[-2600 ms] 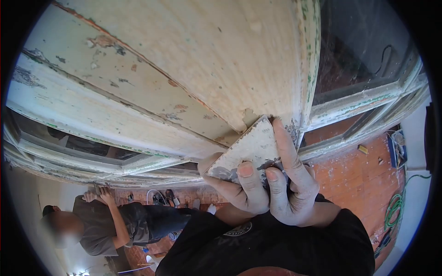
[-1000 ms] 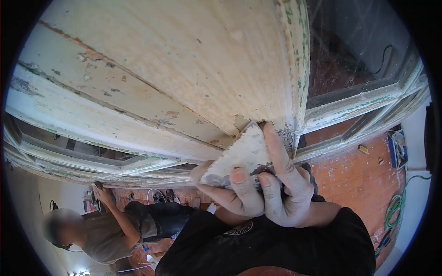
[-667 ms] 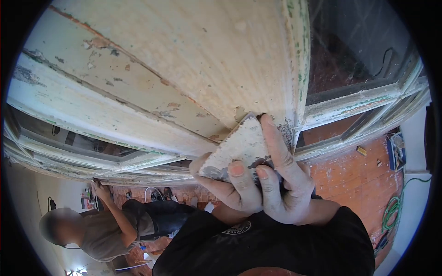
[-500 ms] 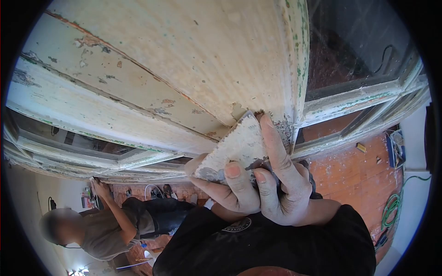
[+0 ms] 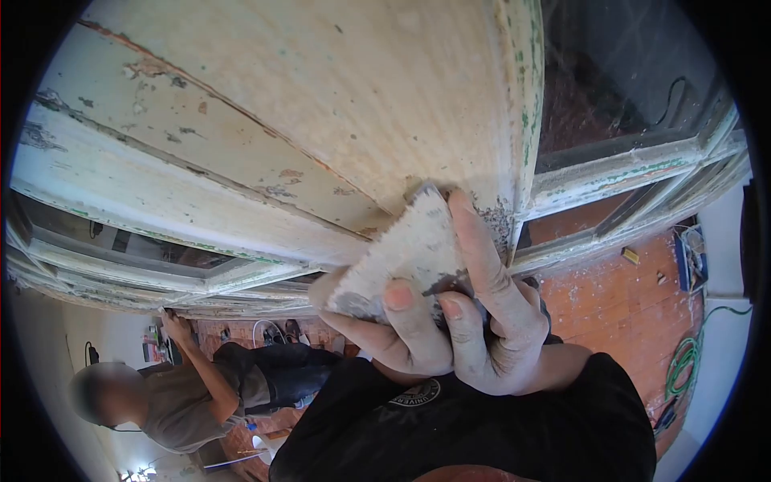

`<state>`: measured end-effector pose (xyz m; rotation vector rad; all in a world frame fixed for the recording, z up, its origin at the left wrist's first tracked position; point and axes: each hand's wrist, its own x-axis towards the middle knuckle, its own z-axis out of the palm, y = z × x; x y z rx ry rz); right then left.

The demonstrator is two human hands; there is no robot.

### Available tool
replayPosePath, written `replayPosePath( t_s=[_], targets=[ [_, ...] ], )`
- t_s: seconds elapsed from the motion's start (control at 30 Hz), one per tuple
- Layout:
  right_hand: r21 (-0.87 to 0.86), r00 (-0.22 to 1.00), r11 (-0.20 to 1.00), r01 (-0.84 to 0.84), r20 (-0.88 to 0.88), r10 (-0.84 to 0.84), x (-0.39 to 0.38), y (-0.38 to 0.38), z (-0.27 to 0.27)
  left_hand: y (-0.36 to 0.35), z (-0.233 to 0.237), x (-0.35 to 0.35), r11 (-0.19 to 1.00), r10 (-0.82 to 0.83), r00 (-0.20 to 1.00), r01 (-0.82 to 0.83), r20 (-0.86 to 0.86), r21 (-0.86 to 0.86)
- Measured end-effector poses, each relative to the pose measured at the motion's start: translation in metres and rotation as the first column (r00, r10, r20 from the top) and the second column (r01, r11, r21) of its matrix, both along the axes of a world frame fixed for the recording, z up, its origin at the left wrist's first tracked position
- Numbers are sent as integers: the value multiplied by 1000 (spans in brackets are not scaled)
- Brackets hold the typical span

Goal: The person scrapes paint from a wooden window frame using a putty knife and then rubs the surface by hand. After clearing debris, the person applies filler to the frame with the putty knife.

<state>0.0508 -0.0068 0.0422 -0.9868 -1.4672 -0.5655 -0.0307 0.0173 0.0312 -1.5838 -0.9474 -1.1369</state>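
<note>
Both hands hold a scraper point(image 5: 401, 253), its wide blade coated in pale, dusty residue. My left hand point(image 5: 409, 337) grips it from the lower left, thumb on the blade's face. My right hand point(image 5: 502, 321) closes round it from the right, with the index finger stretched along the blade's edge to the tip. That tip touches a worn, cream-painted wooden panel point(image 5: 377, 96) at a chipped spot beside the moulding. Dark paint crumbs point(image 5: 499, 221) lie just right of my right fingertip. The scraper's handle is mostly hidden by my hands.
A co-worker point(image 5: 185, 402) at the lower left reaches up to the frame's edge. Glass panes point(image 5: 618, 80) flank the panel. On the tiled floor point(image 5: 586, 313) are a blue box point(image 5: 692, 257), a small yellow block point(image 5: 630, 255) and a coiled green hose point(image 5: 683, 365).
The scraper and both hands have shifted slightly left and up along the panel. The tip now covers part of the chipped spot that showed before. The co-worker's pose is nearly the same.
</note>
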Motion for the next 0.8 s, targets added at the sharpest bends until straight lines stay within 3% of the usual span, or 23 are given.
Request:
replayPosePath(
  t_s=[0.03,0.07,0.13,0.17,0.2,0.27,0.3,0.33,0.4,0.6,0.63,0.67,0.73,0.77,0.8],
  targets=[
    [-24,999,999,-36,-20,35,0,-1,2,-7,-33,-8,908,-351,851,411,391,-80],
    [-45,997,997,-69,-40,67,0,-3,3,2,-36,-12,907,-358,849,414,388,-71],
    [-57,995,995,-87,-56,84,2,-2,4,22,-37,-18,950,-306,947,298,100,90],
    [-73,994,993,-91,-61,87,3,-2,3,8,-23,-11,975,164,968,-130,-188,183],
    [-95,993,990,-101,-65,95,-5,-2,7,4,-23,-14,977,165,968,-133,-191,167],
    [-120,992,986,-118,-68,110,2,-9,4,5,-18,-19,973,-230,969,230,-87,-9],
    [-121,991,985,-122,-71,114,4,-11,4,6,-11,-7,951,-310,944,307,115,49],
    [-119,991,985,-124,-72,116,1,-10,8,4,-15,-13,949,-315,942,311,112,56],
    [-112,991,986,-120,-74,112,6,-9,8,-1,-30,-31,930,-306,950,313,67,-194],
    [-161,982,971,-175,-95,162,5,-13,13,-6,-29,-31,897,-354,912,394,207,-199],
    [-154,982,972,-177,-96,164,2,-9,17,-6,-22,-9,918,-209,863,335,460,-212],
    [-150,982,973,-177,-96,164,9,-8,17,0,-18,-6,918,-219,862,341,458,-203],
    [-182,978,964,-195,-110,177,2,-4,19,-2,-19,-5,992,-105,991,110,82,-57],
    [-206,974,955,-213,-117,192,1,-5,18,-11,-18,-3,992,-91,992,97,83,-76],
    [-216,971,949,-229,-120,207,5,-6,17,-16,-14,4,941,-228,907,298,354,-158]
  ],
)
